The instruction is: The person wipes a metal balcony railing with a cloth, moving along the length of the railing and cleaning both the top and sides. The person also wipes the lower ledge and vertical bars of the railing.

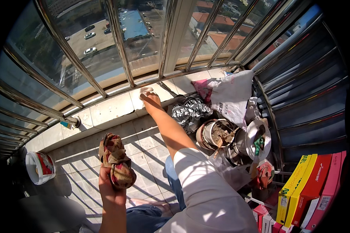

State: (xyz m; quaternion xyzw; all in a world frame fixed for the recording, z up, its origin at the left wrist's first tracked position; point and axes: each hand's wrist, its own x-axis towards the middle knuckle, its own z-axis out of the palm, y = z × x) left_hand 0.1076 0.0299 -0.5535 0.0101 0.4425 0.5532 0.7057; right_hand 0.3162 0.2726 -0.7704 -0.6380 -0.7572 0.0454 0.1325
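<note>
My left hand (110, 189) holds up a bundled, twisted cloth (116, 163) with a brown, tan and dark red pattern, above the tiled floor. Ahead of it, my right hand (151, 100) reaches to the white tiled ledge (108, 113) beneath the window. Its fingers press on a pale, crumpled wipe or cloth (146, 89), partly hidden under them. Dirt specks and marks show on the ledge tiles. A metal window rail (140, 85) runs just beyond the right hand.
Right of my arm sit a black-and-white patterned bag (191, 110), a white-and-pink sack (229, 93), a plant pot with dry soil (221, 132) and a white round container (264, 150). Shoe boxes (312, 183) stack at lower right. A white plastic bucket (32, 171) stands left.
</note>
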